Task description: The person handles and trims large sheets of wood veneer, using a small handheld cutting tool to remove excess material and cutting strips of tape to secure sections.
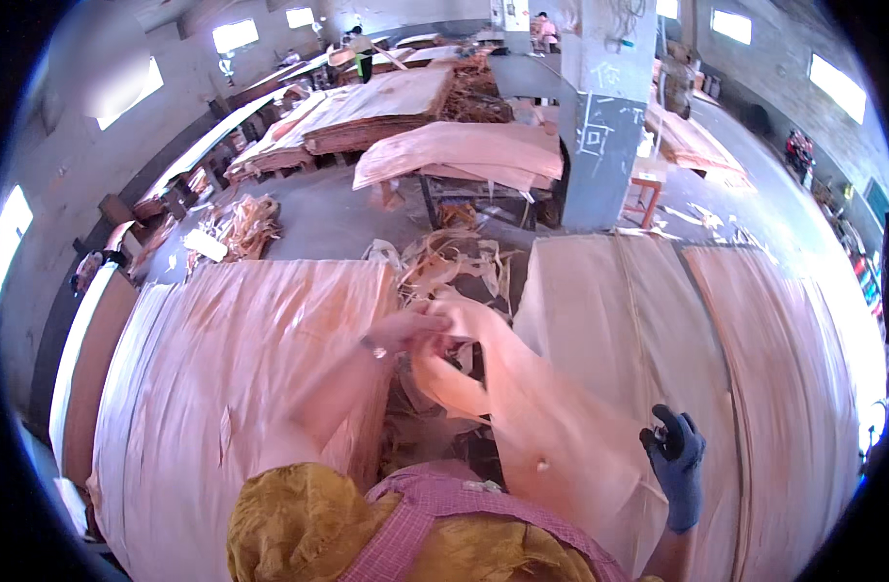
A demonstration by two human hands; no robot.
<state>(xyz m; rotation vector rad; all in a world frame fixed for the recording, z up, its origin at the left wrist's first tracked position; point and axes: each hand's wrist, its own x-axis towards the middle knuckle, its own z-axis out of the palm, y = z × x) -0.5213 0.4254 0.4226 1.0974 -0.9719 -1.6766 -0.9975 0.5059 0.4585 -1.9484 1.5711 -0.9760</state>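
Between two stacks of thin wood veneer, my bare left hand is closed on the far end of a torn, pale orange veneer sheet. A narrow strip of the sheet curls down below that hand, and the wide part slopes toward me onto the right stack. A ring or bracelet glints near my left wrist. My right hand, in a blue-grey glove with dark fingertips, is raised over the right veneer stack. Its fingers are curled around something small that I cannot make out. Left of me lies the other veneer stack.
Veneer scraps litter the gap between the stacks. Ahead stand a low table draped with veneer and a grey-blue pillar. Another scrap heap lies at left. A distant person stands among more veneer stacks.
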